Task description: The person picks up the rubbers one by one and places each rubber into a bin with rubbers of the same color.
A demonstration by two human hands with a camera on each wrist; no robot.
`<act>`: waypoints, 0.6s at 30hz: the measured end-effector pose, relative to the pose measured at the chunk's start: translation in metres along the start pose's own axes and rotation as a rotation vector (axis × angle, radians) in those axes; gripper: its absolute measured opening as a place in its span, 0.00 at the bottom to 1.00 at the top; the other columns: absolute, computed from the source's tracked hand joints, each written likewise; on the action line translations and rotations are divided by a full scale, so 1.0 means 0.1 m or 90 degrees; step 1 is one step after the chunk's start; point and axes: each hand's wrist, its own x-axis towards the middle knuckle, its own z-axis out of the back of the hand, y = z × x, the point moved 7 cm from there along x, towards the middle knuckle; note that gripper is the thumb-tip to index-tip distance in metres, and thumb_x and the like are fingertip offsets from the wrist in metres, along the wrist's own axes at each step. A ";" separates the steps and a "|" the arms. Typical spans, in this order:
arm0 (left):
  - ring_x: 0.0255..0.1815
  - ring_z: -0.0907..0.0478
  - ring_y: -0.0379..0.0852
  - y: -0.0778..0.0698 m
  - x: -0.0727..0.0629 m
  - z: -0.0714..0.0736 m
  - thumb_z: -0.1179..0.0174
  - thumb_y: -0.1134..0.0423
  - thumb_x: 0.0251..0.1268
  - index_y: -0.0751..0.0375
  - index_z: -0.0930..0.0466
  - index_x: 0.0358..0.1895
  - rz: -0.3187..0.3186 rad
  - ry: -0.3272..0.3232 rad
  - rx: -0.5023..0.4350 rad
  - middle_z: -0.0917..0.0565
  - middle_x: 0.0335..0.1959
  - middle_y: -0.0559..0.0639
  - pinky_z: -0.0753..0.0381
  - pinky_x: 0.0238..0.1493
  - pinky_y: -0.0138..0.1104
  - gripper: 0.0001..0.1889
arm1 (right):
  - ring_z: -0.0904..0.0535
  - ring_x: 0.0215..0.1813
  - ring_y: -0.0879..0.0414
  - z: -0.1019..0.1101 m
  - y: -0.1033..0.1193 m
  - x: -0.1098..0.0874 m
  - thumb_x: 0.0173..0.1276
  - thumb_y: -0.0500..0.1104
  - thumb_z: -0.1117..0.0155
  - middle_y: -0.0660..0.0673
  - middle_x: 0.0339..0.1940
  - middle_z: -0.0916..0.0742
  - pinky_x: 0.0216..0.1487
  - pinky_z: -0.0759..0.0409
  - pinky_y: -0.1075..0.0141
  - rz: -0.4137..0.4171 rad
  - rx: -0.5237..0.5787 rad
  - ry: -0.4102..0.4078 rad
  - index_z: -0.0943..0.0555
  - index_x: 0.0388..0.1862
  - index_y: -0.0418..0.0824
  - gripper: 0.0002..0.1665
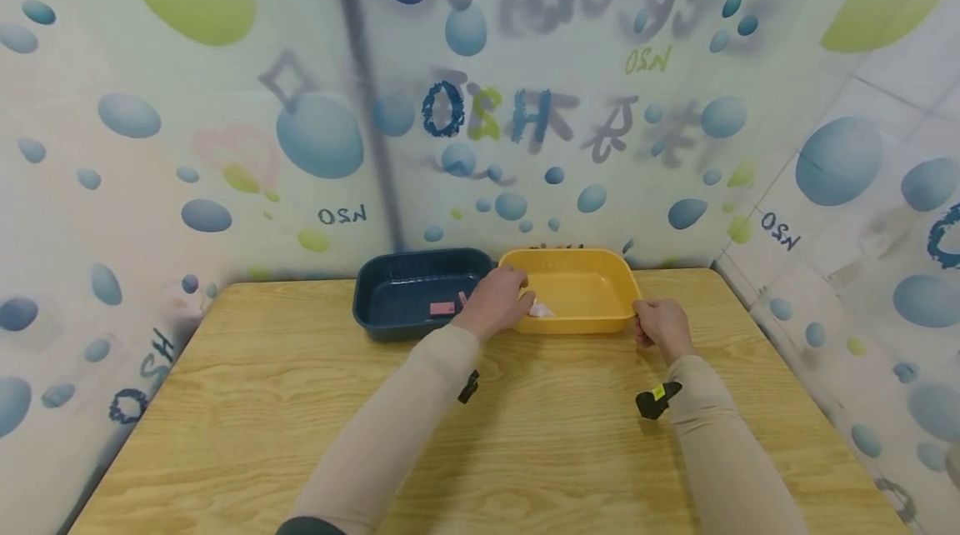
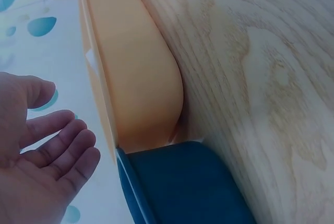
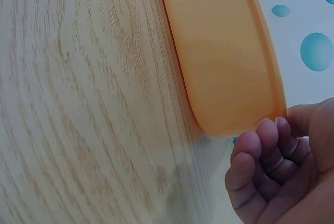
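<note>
A yellow tray point(image 1: 581, 323) stands at the back of the table, side by side with a dark blue tray point(image 1: 397, 331). My left hand point(image 1: 497, 297) is above where the two trays meet; in the left wrist view its fingers point(image 2: 57, 145) are loosely bent, with nothing between them and the thumb. At the yellow tray's right end, my right hand point(image 1: 662, 327) pinches the rim between thumb and curled fingers point(image 3: 266, 140). A small white piece point(image 1: 540, 311) lies in the yellow tray's left part. Pink pieces point(image 1: 442, 308) lie in the blue tray, partly hidden by the left hand.
Both trays stand on a wood-grain table point(image 1: 555, 435), near its back edge. Right behind them rises a wall covering point(image 1: 525, 168) printed with blue and green drops. A second patterned wall point(image 1: 862, 268) runs along the right side.
</note>
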 end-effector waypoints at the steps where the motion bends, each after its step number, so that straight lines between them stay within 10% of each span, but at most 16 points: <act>1: 0.49 0.21 0.51 0.01 -0.02 0.01 0.45 0.58 0.79 0.65 0.17 0.56 -0.006 -0.005 -0.001 0.19 0.51 0.56 0.19 0.55 0.43 0.16 | 0.24 0.22 0.60 0.00 0.00 0.00 0.81 0.45 0.54 0.49 0.19 0.21 0.27 0.20 0.69 -0.001 0.001 0.000 0.21 0.40 0.29 0.22; 11: 0.56 0.23 0.55 0.08 -0.27 0.10 0.43 0.59 0.78 0.67 0.18 0.57 -0.051 -0.064 0.001 0.19 0.54 0.58 0.21 0.61 0.47 0.16 | 0.25 0.22 0.59 -0.01 0.02 -0.02 0.81 0.45 0.54 0.49 0.19 0.22 0.26 0.20 0.69 0.007 0.004 -0.001 0.21 0.39 0.28 0.22; 18: 0.44 0.23 0.55 0.13 -0.49 0.22 0.41 0.62 0.76 0.67 0.16 0.50 -0.123 -0.146 0.009 0.19 0.43 0.58 0.20 0.51 0.45 0.11 | 0.24 0.22 0.59 -0.01 0.01 -0.01 0.81 0.46 0.53 0.49 0.19 0.22 0.27 0.20 0.69 0.007 0.003 0.003 0.21 0.40 0.28 0.22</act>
